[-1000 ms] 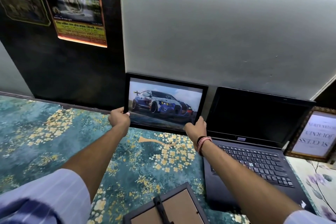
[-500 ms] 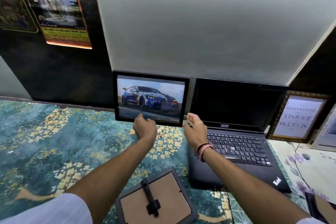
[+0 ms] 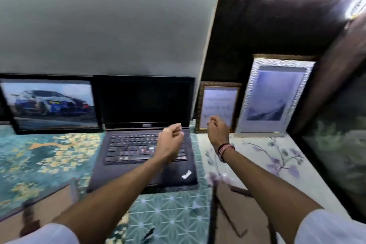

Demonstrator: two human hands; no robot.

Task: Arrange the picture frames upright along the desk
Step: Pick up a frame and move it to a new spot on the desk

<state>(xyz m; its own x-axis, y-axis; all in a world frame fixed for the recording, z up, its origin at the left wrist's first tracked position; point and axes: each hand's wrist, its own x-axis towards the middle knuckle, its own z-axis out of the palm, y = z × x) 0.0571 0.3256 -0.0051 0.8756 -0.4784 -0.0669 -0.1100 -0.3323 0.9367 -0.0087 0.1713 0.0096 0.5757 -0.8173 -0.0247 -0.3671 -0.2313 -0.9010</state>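
Observation:
A black frame with a race-car picture (image 3: 51, 104) stands upright against the wall at the left. A gold-edged text frame (image 3: 217, 105) and a larger silver frame (image 3: 275, 95) stand upright at the back right. Two frames lie face down near me: one at the bottom left (image 3: 45, 206), one at the bottom right (image 3: 237, 210). My left hand (image 3: 170, 140) hovers over the laptop keyboard with fingers loosely curled and holds nothing. My right hand (image 3: 217, 128), also empty with curled fingers, is in front of the gold-edged frame.
An open black laptop (image 3: 144, 138) sits in the middle of the desk. A patterned teal cloth (image 3: 39, 154) and a floral mat (image 3: 277, 156) cover the desk. A dark panel (image 3: 336, 134) bounds the right side.
Both hands let go of the race-car frame, which now stands against the wall. My hands and view swung right, over the laptop and toward the frames at the back right.

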